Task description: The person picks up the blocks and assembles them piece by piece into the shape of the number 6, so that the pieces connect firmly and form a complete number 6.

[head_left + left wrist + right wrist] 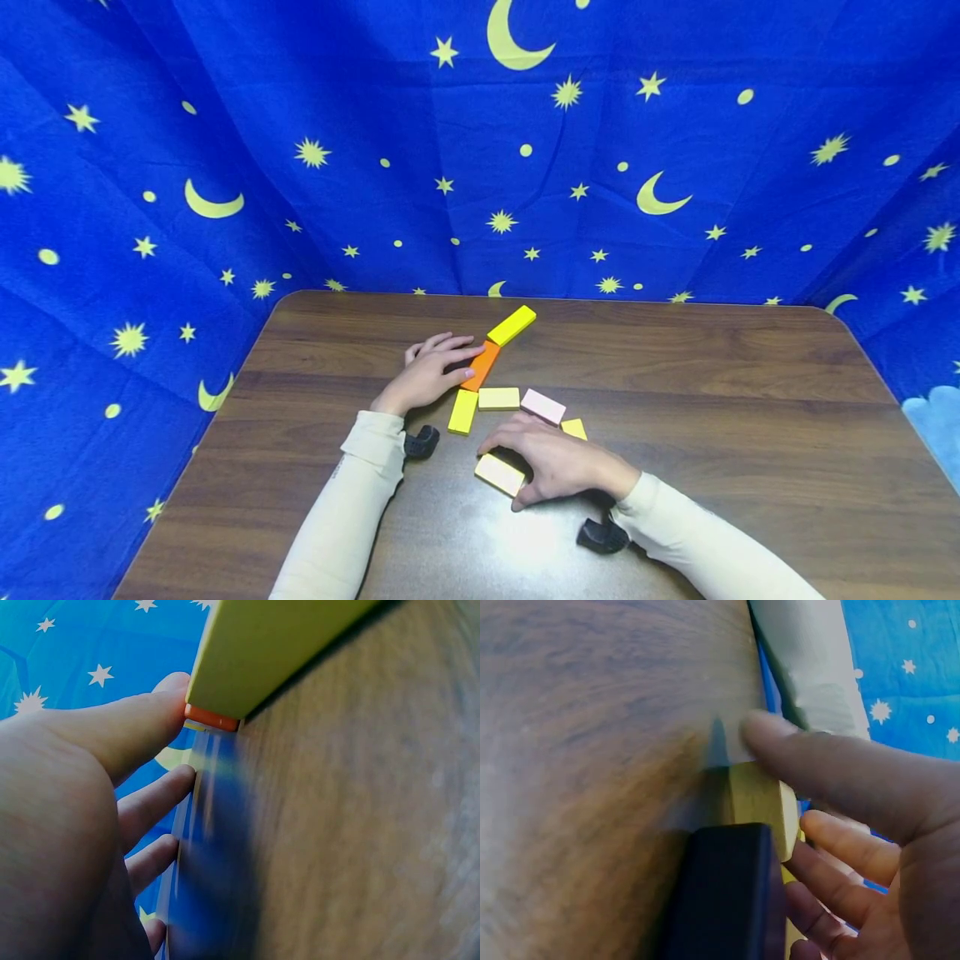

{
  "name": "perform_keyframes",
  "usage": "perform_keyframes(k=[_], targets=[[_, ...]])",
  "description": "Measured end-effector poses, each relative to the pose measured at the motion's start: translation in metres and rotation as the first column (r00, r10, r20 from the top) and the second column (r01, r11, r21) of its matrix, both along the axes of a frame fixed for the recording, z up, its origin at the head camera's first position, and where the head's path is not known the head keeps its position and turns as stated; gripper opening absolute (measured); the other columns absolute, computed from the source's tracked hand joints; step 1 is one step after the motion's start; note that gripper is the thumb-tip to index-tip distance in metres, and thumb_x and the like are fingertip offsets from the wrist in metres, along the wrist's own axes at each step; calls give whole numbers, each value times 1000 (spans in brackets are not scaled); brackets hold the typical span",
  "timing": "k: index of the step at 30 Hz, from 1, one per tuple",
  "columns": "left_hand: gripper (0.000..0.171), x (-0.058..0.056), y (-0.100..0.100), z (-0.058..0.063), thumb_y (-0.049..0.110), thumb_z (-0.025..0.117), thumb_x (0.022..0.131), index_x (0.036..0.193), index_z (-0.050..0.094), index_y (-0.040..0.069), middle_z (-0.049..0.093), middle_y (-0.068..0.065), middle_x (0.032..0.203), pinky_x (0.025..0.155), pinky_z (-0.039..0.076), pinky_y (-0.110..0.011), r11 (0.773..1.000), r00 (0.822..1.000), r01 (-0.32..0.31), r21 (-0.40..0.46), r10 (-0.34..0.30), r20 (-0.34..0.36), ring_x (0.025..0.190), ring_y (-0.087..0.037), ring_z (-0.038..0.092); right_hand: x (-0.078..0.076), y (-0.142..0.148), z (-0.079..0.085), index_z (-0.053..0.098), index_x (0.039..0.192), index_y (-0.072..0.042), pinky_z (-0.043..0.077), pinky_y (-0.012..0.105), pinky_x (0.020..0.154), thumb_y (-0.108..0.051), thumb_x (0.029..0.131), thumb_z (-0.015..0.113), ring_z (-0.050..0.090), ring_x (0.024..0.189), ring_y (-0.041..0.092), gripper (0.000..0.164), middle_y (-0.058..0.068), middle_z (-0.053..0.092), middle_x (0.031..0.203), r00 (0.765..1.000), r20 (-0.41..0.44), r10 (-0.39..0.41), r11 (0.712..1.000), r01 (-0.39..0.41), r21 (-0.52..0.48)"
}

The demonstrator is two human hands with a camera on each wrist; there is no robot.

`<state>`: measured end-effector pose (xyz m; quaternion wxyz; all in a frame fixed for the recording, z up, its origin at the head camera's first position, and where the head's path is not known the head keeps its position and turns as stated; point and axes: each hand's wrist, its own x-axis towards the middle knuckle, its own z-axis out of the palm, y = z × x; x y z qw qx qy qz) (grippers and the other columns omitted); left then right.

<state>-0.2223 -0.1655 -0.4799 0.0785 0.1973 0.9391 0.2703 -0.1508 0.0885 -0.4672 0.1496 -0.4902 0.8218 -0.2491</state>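
orange block [483, 365]: touched by left hand [429, 375], fingers loosely extended. pale-yellow block [499, 474]: between parted thumb and fingers of right hand [558, 458]. pink block [543, 406]: just beyond right hand. yellow block [573, 429]: partly covered by same. dark block [731, 892]: beside right hand, right wrist view only.

L sleeve [330, 508] first: long, cream, close-fitting, w/ a loose cuff [381, 423] that looks folded. There's dark lettering [336, 468] on its outer side, v. tiny, can't read it. R sleeve [705, 533]'s a match: same cream, same full length, w/ soft creases. Now the blk gear, one pc. per wrist: L wrist gadget [422, 442] rounded, R wrist gadget [602, 536] likewise chunky.
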Motion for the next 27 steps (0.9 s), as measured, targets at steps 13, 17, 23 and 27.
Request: perform_keyframes(k=[13, 17, 23, 27], targets=[[47, -1, -1, -1, 42, 54, 103, 148, 52, 29, 41, -1, 158, 110, 10, -63, 1000, 1000, 1, -4, -1, -2, 149, -33, 22, -11, -6, 11, 65, 129, -11, 39, 46, 107, -30, 85, 80, 54, 120, 21, 50, 0, 66, 127, 978, -74, -193, 980, 188, -70], [46, 0, -1, -1, 42, 54, 103, 148, 53, 29, 41, -1, 158, 110, 10, -63, 1000, 1000, 3, -5, -3, -5, 149, -33, 22, -18, -9, 12, 67, 126, -8, 43, 45, 101, -27, 84, 80, 55, 116, 23, 48, 4, 67, 123, 957, -126, -260, 963, 248, -102], [47, 0, -1, -1, 42, 54, 103, 148, 53, 29, 41, -1, 158, 110, 11, -62, 1000, 1000, 7, 1, -7, -6, 149, -33, 23, -31, -13, 12, 68, 123, -6, 45, 46, 98, -26, 85, 81, 58, 111, 26, 45, 8, 69, 120, 931, -174, -320, 945, 302, -124], [46, 0, -1, -1, 42, 55, 103, 148, 53, 29, 42, 0, 158, 110, 11, -62, 1000, 1000, 6, 5, -6, -9, 149, -32, 22, -38, -14, 12, 71, 120, -7, 46, 45, 93, -23, 84, 82, 58, 106, 27, 41, 7, 71, 117, 919, -204, -337, 940, 317, -124]])
